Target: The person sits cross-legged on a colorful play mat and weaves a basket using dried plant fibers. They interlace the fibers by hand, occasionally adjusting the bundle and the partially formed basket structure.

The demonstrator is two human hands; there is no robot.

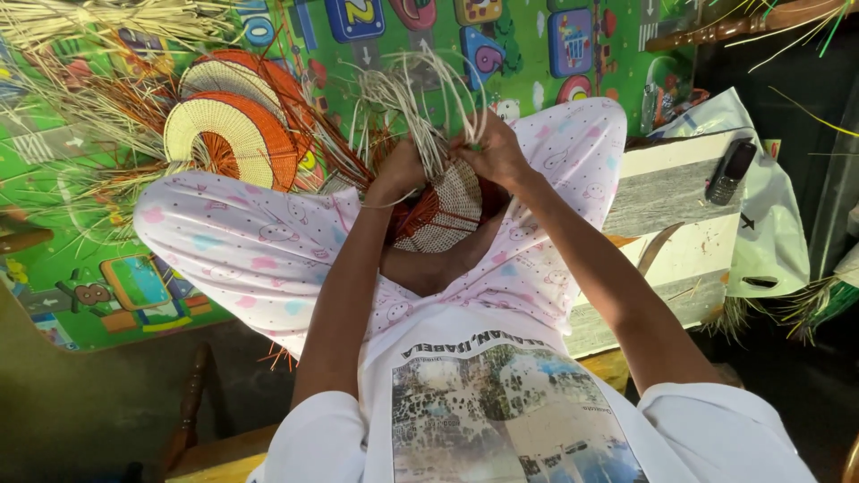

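Both hands, left hand [400, 170] and right hand [494, 150], clamped on woven fan [447, 210] strands; fan just below.

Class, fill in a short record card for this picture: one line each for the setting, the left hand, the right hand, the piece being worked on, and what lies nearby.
Setting: seated person, colourful play mat on the floor
Left hand: grips the woven fan piece
Right hand: pinches the pale loose strands rising from the piece
Piece: round, cream and orange, unfinished
Nearby: finished woven fans on the mat; phone on a wooden board
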